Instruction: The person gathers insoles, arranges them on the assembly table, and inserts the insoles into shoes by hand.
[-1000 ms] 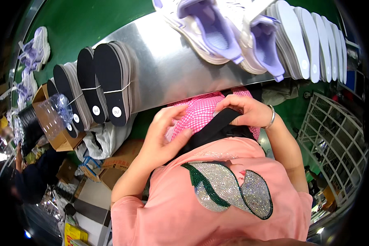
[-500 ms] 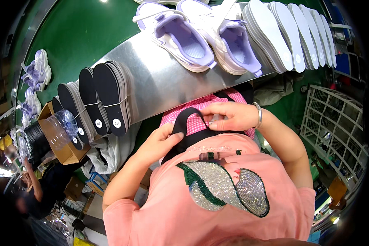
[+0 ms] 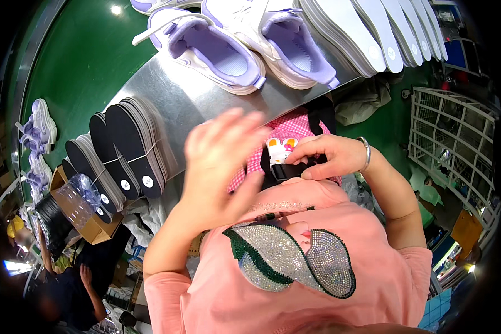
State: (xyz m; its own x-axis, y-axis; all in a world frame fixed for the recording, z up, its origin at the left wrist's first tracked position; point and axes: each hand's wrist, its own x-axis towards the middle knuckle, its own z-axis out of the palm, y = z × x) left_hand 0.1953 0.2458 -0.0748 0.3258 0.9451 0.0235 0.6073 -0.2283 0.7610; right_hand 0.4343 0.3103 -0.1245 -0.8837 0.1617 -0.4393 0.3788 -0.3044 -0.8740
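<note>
My left hand [image 3: 220, 167] is raised above my lap, its fingers stretched out and smeared by motion, with nothing visible in it. At my waist, my right hand [image 3: 331, 157] has thumb and fingers curled on a black strap [image 3: 300, 168], beside a dark buckle [image 3: 281, 172]. The strap crosses a pink checked apron [image 3: 290, 123] with a white cartoon figure [image 3: 281, 149] on it. Part of the apron is hidden behind my left hand. Beyond my hands, two white and lilac sneakers [image 3: 220, 53] [image 3: 295, 50] stand on the metal bench.
The metal bench [image 3: 175, 94] carries stacks of black insoles [image 3: 129, 145] at left and white insoles [image 3: 345, 33] at right. More sneakers [image 3: 42, 125] sit far left, near a cardboard box [image 3: 94, 220]. A white wire rack [image 3: 448, 145] stands at right; another person [image 3: 75, 289] is lower left.
My left hand has let go of the black strap and risen toward the bench. The strap's loop has come down, and the buckle and cartoon figure now show. My right hand stays at the waist.
</note>
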